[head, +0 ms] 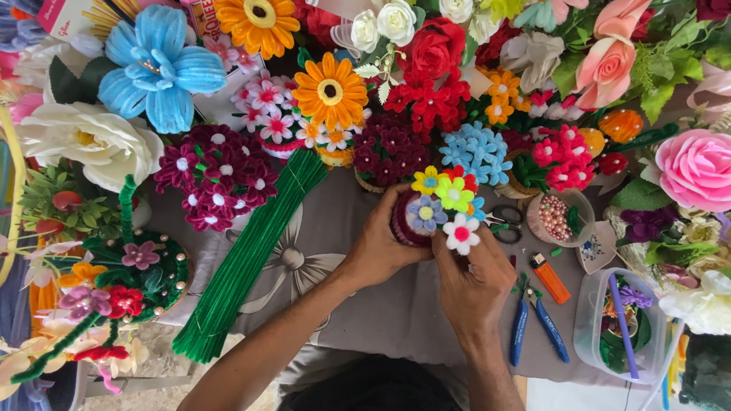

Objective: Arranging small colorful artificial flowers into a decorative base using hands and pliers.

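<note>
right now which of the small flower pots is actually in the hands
The multicoloured flower pot, gripped between the left hand and right hand; the other pots sit untouched behind it.

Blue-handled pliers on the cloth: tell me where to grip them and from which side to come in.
Grip the blue-handled pliers by the two blue handles, which splay toward the person and lie flat on the grey cloth. Come in from above on the near side; the right hand is closest. The jaw end points away, toward the orange lighter and the scissors, so that side looks more crowded.
</note>
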